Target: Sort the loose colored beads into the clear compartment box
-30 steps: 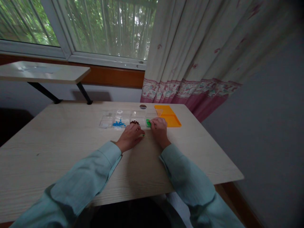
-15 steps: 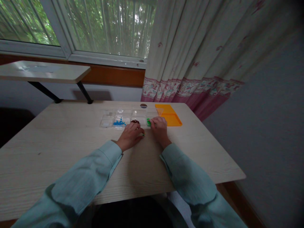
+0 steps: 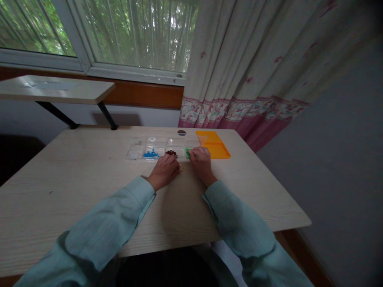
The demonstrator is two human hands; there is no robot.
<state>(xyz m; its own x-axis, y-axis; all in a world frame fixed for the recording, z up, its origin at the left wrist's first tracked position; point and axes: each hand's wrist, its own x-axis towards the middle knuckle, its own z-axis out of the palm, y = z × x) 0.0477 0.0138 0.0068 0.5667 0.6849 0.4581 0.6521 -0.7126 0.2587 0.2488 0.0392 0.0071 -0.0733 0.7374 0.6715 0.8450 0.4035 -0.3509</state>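
Observation:
A clear compartment box [image 3: 140, 148] lies on the far middle of the wooden table [image 3: 74, 175]. It holds blue pieces [image 3: 151, 154], dark brown pieces [image 3: 171, 152] and green pieces [image 3: 188, 152] in separate cells. My left hand [image 3: 164, 172] rests on the table just in front of the brown cell, fingers curled in a pinch at a tiny yellowish bit [image 3: 181, 170]. My right hand [image 3: 202, 164] sits at the box's right end, fingers curled over the green cell. What either hand grips is too small to make out.
An orange tray [image 3: 216, 147] lies right of the box, next to my right hand. A small dark round thing [image 3: 181, 132] sits behind the box. A second table [image 3: 54, 88] stands at the back left under the window. A curtain [image 3: 239, 63] hangs behind right.
The green speck at my left fingertips is gone; a small yellowish bit shows there now. Both hands stay almost in place.

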